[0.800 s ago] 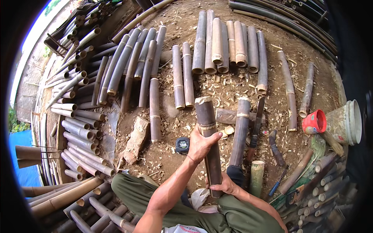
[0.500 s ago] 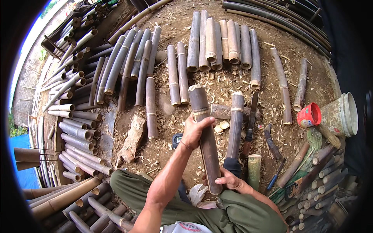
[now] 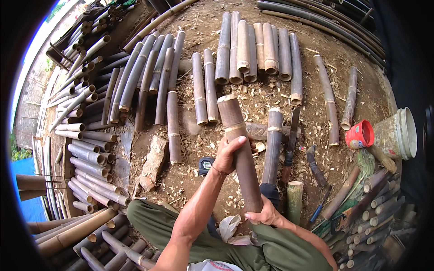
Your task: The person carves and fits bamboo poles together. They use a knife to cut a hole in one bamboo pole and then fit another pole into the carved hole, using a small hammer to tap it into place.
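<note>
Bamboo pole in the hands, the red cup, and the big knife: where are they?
bamboo pole [image 3: 238, 149], head view, on its brown middle between both hands.
red cup [image 3: 360, 134], head view, on its red side.
big knife [image 3: 293, 128], head view, on the flat blade lying on the ground.

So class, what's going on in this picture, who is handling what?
A seated person grips a brown bamboo section with both hands: the left hand wraps its middle, the right hand holds its lower end near the knee. The piece stands nearly upright, tilted slightly. On the dirt ground lie rows of cut bamboo poles, a tape measure, a long blade, a red cup and a pale bucket.
</note>
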Tool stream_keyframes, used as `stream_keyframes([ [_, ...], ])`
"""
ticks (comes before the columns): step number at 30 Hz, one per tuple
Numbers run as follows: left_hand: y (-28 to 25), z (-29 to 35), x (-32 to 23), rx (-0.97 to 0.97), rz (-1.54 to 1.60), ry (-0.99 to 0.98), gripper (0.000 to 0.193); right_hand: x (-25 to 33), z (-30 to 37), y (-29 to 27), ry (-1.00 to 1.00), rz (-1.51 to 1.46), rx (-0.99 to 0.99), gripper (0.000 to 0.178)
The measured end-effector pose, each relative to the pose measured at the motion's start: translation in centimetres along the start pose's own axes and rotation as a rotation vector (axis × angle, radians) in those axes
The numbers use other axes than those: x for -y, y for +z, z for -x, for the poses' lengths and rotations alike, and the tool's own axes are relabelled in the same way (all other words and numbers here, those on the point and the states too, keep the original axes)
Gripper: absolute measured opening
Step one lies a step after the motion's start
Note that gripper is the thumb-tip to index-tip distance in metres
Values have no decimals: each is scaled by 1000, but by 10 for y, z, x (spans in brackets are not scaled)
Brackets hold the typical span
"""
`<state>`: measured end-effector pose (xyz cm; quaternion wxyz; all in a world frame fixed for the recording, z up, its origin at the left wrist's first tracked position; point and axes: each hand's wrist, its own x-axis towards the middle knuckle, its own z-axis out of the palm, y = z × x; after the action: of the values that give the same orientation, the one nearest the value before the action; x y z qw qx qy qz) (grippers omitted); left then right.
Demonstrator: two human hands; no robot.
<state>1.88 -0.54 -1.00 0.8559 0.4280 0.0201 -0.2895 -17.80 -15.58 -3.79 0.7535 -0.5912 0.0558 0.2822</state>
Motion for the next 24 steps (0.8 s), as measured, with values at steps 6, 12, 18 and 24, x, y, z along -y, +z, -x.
stream_keyframes([
  [6,18,-2,-3,-126,-261,41,44,-10,-7,-3,-109,222,-140,80],
  [12,3,-8,13,-158,-641,243,53,-27,-47,-79,-408,735,-847,57],
  [18,14,-3,19,-174,-542,269,66,-89,-51,-175,159,846,-1054,84],
  [24,63,12,0,104,-411,847,71,-72,-62,-178,149,601,-975,74],
])
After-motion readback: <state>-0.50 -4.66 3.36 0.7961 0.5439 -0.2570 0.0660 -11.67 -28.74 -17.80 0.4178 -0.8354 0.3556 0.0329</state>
